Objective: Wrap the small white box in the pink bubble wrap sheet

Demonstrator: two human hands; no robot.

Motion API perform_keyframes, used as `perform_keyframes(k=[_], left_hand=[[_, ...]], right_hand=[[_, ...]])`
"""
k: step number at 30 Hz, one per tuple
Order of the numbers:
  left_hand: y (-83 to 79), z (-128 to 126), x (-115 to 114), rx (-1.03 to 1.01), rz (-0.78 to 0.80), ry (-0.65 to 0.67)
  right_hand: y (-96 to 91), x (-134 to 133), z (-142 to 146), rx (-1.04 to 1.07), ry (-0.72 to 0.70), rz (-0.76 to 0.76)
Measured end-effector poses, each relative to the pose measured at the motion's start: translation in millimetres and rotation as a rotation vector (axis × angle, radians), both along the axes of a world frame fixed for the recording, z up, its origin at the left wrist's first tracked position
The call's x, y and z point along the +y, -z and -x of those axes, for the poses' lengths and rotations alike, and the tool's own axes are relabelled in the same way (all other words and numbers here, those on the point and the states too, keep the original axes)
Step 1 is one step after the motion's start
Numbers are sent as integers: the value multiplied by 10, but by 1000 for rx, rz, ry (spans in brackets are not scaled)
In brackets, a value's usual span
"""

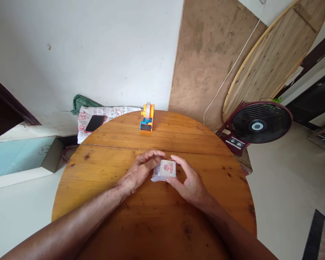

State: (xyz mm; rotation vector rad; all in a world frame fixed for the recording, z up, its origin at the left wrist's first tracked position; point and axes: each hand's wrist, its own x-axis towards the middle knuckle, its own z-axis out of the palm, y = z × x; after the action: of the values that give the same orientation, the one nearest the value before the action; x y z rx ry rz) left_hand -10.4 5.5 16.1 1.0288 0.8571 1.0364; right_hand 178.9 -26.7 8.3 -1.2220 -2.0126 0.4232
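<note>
A small pale box [168, 168] with a red print on top lies in a clear plastic wrap [158, 176] near the middle of the table. My right hand [191, 182] grips the box from the right, its thumb at the near edge and its fingers at the far edge. From the left, my left hand [141, 168] curves round the wrap, thumb and fingers against it at the far left corner. The wrap bunches up loosely on the box's left side.
An orange and blue tape dispenser [147, 119] stands at the far side of the round wooden table [103, 177]. A dark phone [94, 123] rests on a printed white sack [82, 113] at the back left. Beyond the right edge is a fan [260, 122].
</note>
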Motion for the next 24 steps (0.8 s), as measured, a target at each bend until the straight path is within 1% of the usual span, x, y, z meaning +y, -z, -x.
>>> perform_keyframes(k=[3,6,8,14,18,21,24], left_hand=[[0,-2,1,40,-65,-36],[4,-6,0,34,-110,-18],[2,-8,1,35,-132,-29],[-19,-40,-19,60,-176,1],[25,-53,-28,174,-296,-37],[67,-37,-13,291,-407,-32],[68,-21,-3,384,-501,-37]], right_hand=[[18,27,6,12,-14,103],[13,44,1,-21,-22,198],[-1,47,-4,-42,-16,227],[-57,44,9,-55,-33,212],[-42,43,15,-55,-46,155],[-3,38,10,-79,-32,118],[12,25,14,-104,-12,106]])
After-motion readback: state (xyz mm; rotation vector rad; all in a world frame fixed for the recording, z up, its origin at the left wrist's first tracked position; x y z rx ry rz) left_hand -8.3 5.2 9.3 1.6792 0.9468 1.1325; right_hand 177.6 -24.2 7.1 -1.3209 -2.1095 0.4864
